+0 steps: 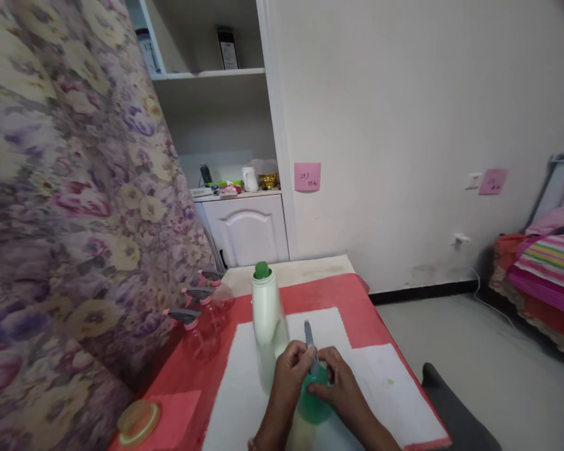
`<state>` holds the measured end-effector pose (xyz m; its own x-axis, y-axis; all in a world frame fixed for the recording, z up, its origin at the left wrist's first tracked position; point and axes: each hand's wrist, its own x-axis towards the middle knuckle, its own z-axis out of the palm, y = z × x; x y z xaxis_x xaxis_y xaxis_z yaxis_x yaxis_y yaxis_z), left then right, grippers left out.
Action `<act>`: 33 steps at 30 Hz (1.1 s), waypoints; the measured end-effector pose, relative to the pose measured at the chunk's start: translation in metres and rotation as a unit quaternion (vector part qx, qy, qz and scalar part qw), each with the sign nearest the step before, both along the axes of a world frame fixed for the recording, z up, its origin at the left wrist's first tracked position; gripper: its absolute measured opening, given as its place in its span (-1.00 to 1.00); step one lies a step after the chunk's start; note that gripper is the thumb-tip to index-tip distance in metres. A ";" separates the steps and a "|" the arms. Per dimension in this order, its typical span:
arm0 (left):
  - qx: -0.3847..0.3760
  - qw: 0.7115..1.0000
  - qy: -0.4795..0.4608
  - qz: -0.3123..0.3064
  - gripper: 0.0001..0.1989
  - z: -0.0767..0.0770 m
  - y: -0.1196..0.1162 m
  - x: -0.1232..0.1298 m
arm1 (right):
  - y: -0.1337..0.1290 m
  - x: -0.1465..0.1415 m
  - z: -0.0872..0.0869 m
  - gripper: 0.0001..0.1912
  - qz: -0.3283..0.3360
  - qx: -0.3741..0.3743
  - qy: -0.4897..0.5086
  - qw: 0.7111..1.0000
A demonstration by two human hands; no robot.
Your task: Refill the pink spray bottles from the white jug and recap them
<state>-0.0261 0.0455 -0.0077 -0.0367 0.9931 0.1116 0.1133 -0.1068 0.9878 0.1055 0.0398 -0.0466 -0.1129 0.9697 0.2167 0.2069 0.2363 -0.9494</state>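
A small spray bottle (314, 410) with green contents and a grey spray head (309, 334) stands on white paper at the table's near middle. My left hand (292, 369) is closed around the neck and lower part of the spray head. From the other side, my right hand (337, 379) grips the bottle's neck and upper body, its thumb across the front. Just left of my hands stands a tall pale green jug (267, 313) with a green spout in its open top. Palms and the inner fingers are partly hidden.
Several clear pink spray bottles (193, 341) with grey heads line the table's left edge. A round yellowish lid or dish (138, 423) lies at the front left. Red cloth (310, 292) covers the table. A floral curtain (75, 250) hangs at left.
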 end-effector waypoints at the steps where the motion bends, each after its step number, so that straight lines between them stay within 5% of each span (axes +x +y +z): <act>1: -0.001 1.000 -0.002 0.001 -0.59 -0.001 0.000 0.001 | -0.001 0.000 0.000 -0.59 0.000 -0.001 0.000 1.000; 7: -0.005 1.000 -0.012 -0.006 -0.58 0.002 -0.004 0.002 | -0.005 0.000 0.002 -0.45 -0.012 0.017 0.036 0.999; 14: -0.002 1.000 -0.020 -0.010 -0.61 0.007 -0.006 0.003 | 0.002 0.001 0.011 -0.81 0.025 0.048 0.057 0.997; 23: 0.005 1.000 -0.012 0.008 -0.64 -0.001 -0.005 0.003 | -0.001 -0.014 0.004 -0.84 -0.103 0.060 0.027 0.992; 29: 0.008 1.000 -0.011 0.011 -0.60 -0.005 -0.003 0.003 | 0.001 -0.002 0.011 -0.84 0.016 0.055 0.056 0.997; 33: 0.009 1.000 -0.007 0.018 -0.58 -0.007 -0.002 0.003 | 0.003 -0.007 0.005 -0.82 -0.046 0.064 0.066 0.995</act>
<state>-0.0227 0.0437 -0.0147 -0.0733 0.9889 0.1289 0.1027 -0.1211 0.9873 0.0983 0.0425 -0.0414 0.0125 0.9379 0.3467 0.1086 0.3434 -0.9329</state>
